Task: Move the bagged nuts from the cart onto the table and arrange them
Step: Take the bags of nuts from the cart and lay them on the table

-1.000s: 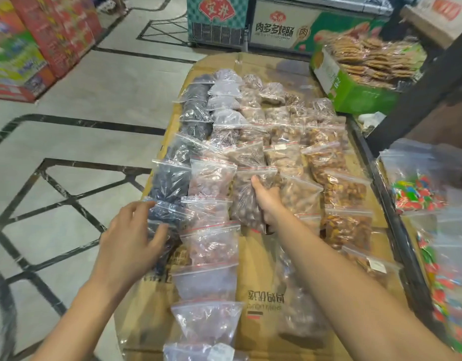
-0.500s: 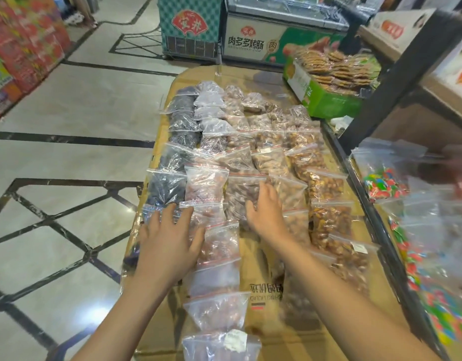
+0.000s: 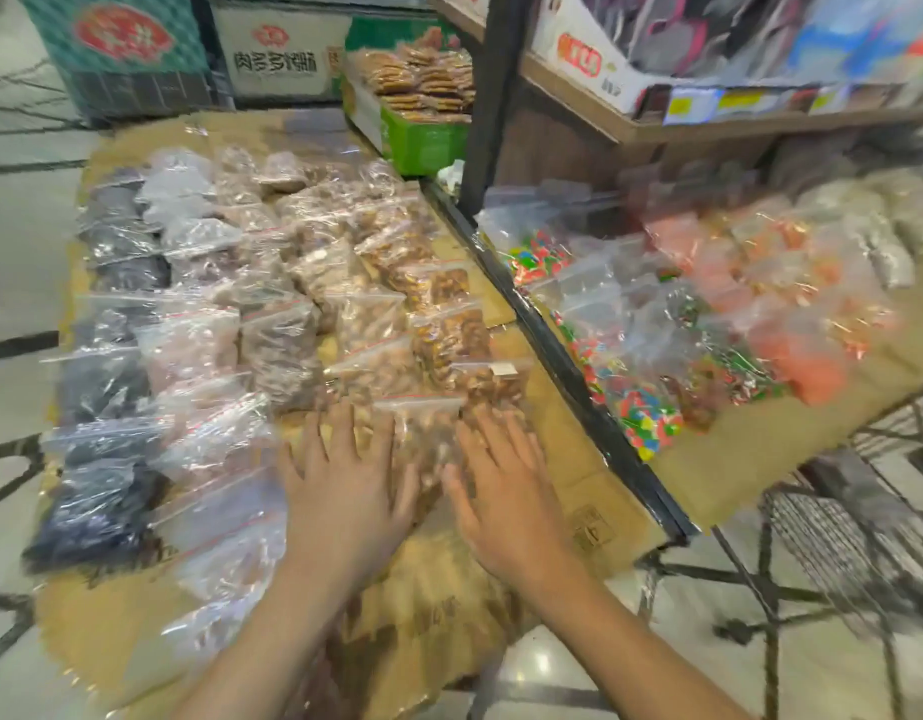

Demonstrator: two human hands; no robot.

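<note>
Clear zip bags of nuts (image 3: 287, 283) lie in rows on the cardboard-covered table (image 3: 594, 517). Dark-filled bags (image 3: 100, 387) form the left column, and pale and brown nuts fill the others. My left hand (image 3: 350, 491) and my right hand (image 3: 506, 496) lie flat, fingers spread, at the near end of the rows. Between them sits a bag of light brown nuts (image 3: 423, 439), with both hands touching its sides. The view is motion-blurred.
To the right, a lower shelf (image 3: 760, 449) holds bags of coloured candy (image 3: 641, 413) and orange snacks. A black post (image 3: 493, 96) rises beside it. A green box of biscuits (image 3: 423, 137) stands at the table's far end. A wire cart (image 3: 844, 553) shows at lower right.
Both hands slid right to the near end of the brown-nut columns and now flank one bag. The view swung right, bringing the candy shelf into sight.
</note>
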